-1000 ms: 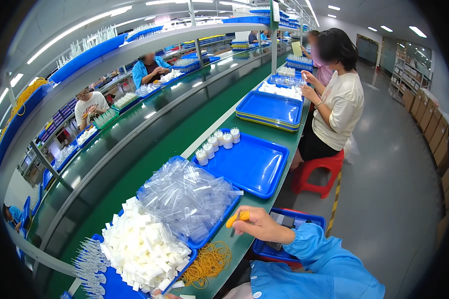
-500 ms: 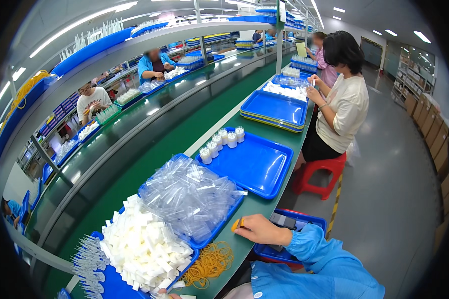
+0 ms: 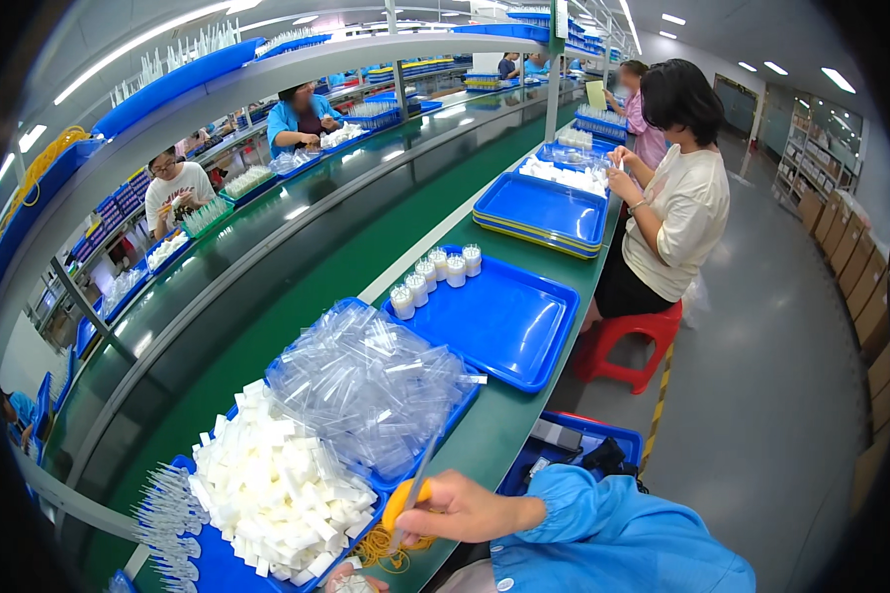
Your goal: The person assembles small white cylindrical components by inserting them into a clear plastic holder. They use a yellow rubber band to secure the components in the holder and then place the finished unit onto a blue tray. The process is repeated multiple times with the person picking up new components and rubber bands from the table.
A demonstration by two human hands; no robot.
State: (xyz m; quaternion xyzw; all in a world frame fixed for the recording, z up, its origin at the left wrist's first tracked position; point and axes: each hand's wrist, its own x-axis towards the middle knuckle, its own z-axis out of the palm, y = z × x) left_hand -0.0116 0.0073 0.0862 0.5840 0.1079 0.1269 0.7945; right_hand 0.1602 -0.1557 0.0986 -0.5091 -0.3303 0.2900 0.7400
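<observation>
My right hand, in a blue sleeve, is shut on a thin tool with an orange grip. The tool's slim grey shaft points up toward a heap of clear plastic bags. The hand hovers just above a bunch of yellow rubber bands on the green bench. To its left lies a pile of small white foam blocks in a blue tray. Only a sliver of my left hand shows at the lower edge, touching something small and white; its grip is hidden.
A blue tray with a row of small white-capped bottles sits farther along the bench. Beyond it a seated person works on a red stool. Clear plastic pieces lie far left. A blue bin stands under the bench.
My right hand has drawn back along the bench edge toward me, with the tool, and now sits over the rubber bands. The view has tilted slightly.
</observation>
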